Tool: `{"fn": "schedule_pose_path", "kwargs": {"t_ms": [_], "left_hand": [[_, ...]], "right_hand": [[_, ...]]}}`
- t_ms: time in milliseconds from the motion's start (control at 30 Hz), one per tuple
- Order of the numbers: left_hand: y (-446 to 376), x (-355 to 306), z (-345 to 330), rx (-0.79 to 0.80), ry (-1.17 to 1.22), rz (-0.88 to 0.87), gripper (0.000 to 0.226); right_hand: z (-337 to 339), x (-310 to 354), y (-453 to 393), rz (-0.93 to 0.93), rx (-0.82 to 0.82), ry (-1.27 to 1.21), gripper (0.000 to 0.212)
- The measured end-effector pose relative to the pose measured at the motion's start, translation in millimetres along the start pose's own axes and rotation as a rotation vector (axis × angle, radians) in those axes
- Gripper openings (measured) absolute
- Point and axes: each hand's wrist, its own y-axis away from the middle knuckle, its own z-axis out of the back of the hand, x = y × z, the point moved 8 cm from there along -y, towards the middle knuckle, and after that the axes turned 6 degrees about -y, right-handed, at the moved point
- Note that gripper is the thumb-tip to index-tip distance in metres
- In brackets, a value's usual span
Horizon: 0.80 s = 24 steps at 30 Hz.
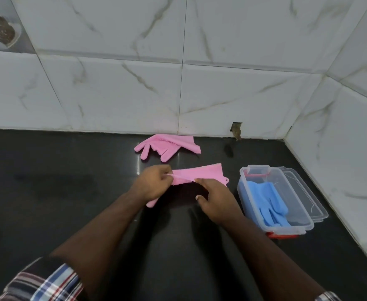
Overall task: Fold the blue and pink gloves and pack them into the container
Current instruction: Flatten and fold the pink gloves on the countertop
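While both hands are working the near pink glove (pixel 196 173), the fold is getting started on the black countertop (pixel 58 181).

Left hand (pixel 152 183) is pinching a thin edge of that glove at its finger end, and right hand (pixel 216 199) is curling onto the nearer edge by the cuff, thumb tucked under (looks like it is tensioning the glove so it creases flat). Second pink glove (pixel 167 145) is lying unfolded near the tiled wall (pixel 134 94), well apart from the hands, waiting its turn. Blue gloves (pixel 267 203) are already sitting inside the clear container (pixel 246 205) to the right, lid (pixel 306 192) resting just behind it, so the opening is staying free; nothing is blocking the short path there.
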Motion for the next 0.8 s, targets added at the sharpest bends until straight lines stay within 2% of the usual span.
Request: {"fn": "schedule_pose_path", "kwargs": {"t_ms": [100, 133, 200, 267, 333, 400, 500, 533, 600, 700, 800], "left_hand": [[3, -10, 25, 0.027, 0.301, 0.005, 0.015], [5, -9, 31, 0.04, 0.424, 0.037, 0.016], [10, 1, 38, 0.088, 0.615, 0.154, 0.017], [19, 12, 38, 0.198, 0.791, 0.283, 0.02], [31, 26, 34, 0.306, 0.874, 0.393, 0.02], [36, 47, 31, 0.315, 0.766, 0.473, 0.019], [30, 84, 45, 0.04, 0.452, 0.501, 0.011], [28, 89, 54, -0.062, 0.351, 0.48, 0.012], [29, 88, 65, -0.151, 0.171, 0.405, 0.012], [37, 65, 54, -0.046, 0.101, 0.244, 0.01], [49, 45, 21, 0.197, 0.012, 0.106, 0.009]], "right_hand": [[12, 2, -1, -0.012, -0.072, 0.154, 0.064], [15, -1, -3, -0.063, -0.061, 0.197, 0.06], [20, -11, -5, -0.18, -0.006, 0.237, 0.037], [29, -13, -5, -0.224, 0.004, 0.135, 0.017], [44, -7, -9, -0.191, -0.055, -0.007, 0.015], [58, -4, -12, -0.19, -0.121, -0.045, 0.023], [62, -1, -16, -0.155, -0.184, 0.159, 0.033], [56, -2, -15, -0.166, -0.164, 0.168, 0.033], [39, -7, -9, -0.208, -0.073, 0.097, 0.03], [7, -9, 6, -0.207, 0.079, 0.039, 0.022], [-22, -9, 18, -0.162, 0.225, 0.044, 0.023]]}}
